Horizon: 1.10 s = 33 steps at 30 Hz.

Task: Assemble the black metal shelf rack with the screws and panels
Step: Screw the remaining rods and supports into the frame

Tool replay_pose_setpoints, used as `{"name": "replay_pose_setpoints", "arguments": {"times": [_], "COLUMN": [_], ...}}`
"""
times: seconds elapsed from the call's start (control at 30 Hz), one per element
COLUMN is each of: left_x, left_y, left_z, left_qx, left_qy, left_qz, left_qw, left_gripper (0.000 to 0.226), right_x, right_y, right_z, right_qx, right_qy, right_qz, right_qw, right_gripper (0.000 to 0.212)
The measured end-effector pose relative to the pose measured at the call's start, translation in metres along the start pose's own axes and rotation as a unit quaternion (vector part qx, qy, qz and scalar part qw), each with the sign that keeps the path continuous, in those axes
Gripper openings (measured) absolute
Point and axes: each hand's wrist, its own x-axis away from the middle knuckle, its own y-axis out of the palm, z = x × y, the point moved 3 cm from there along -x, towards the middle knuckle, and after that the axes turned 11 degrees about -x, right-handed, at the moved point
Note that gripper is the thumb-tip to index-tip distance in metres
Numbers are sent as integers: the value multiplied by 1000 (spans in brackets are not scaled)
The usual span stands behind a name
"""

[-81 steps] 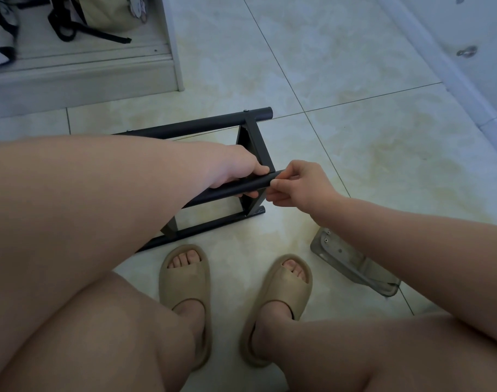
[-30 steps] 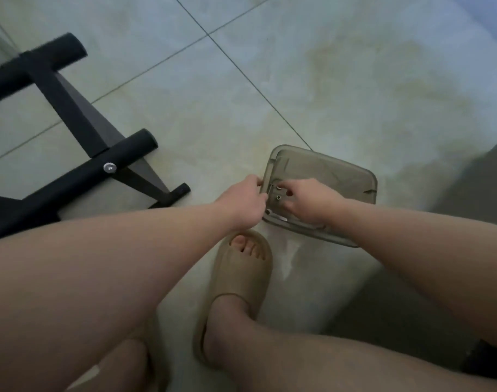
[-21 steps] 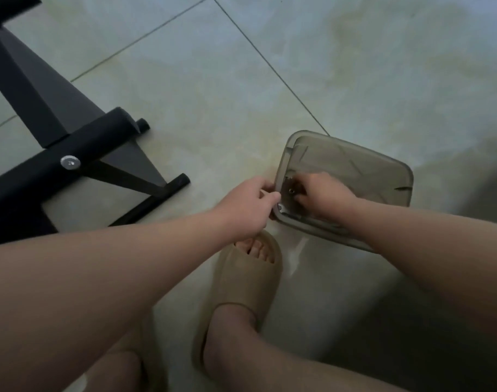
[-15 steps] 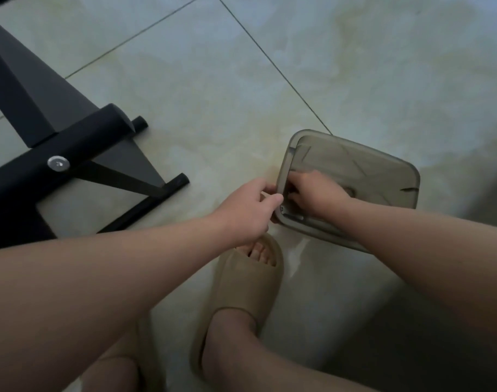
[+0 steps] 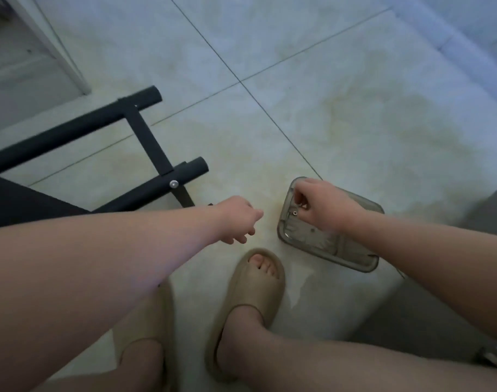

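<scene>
Scene: a person sat over a tiled floor (image 5: pixel 354 114), head view looking down, dim light.
Rack: the black metal shelf rack (image 5: pixel 149 140) lay flat on the floor toward its far-left edge, beside a white cabinet (image 5: pixel 58 52).
Rack parts: a far tube (image 5: pixel 72 128) and a near tube (image 5: pixel 145 193) were joined by a flat cross-piece.
Done so far: one fitted screw (image 5: pixel 173 183) sat in the near tube at the cross-piece joint. The far joint was too small to read.
Dark panel: a black sheet (image 5: pixel 18 202) showed at the left edge of the floor, partly under the arm. I cannot tell whether it was attached.
Tray: a smoky clear plastic tray (image 5: pixel 320 246) sat on the floor right of the rack, well in from the baseboard edge.
Tray contents: a loose fastener (image 5: pixel 294 213) and a few other small bits.
Right hand (image 5: pixel 325 205): grip narrow, fingertips pinched on what looked like a small screw (image 5: pixel 303 205) inside the tray's far-left corner.
Left hand (image 5: pixel 238 219): grip loose, fingers half-curled, nothing seen in it, hovering between the rack and the tray, touching neither.
Feet: a tan slide sandal (image 5: pixel 253 287) sat just near the tray's corner.
Progress, judged: early to middle. One end of the frame was joined.
Left to do, judged: carry the screw to the rack, drive the remaining joints, fit the panels, stand it up.
</scene>
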Motion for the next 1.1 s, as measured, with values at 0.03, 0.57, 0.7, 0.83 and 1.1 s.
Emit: {"name": "replay_pose_setpoints", "arguments": {"times": [0.03,0.57,0.7,0.83,1.1], "left_x": [14,207,215,208,178], "left_y": [-8,-84,-95,-108,-138], "left_z": [3,-37,-56,-82,-131], "left_qx": [20,526,578,540,-126], "left_qy": [2,55,35,-31,-39], "left_qz": [4,14,58,123,206], "left_qw": [1000,849,813,832,970], "left_gripper": [30,45,35,37,50], "right_x": [5,103,95,72,8], "right_y": [-11,-64,-55,-52,-26], "right_z": [-15,-284,-309,-307,-249], "right_qx": [1,-72,-45,-65,58], "right_qy": [-9,-219,-215,-200,-44], "right_qz": [14,128,144,155,10], "right_qw": [1000,965,965,965,997], "right_gripper": [10,17,29,19,32]}}
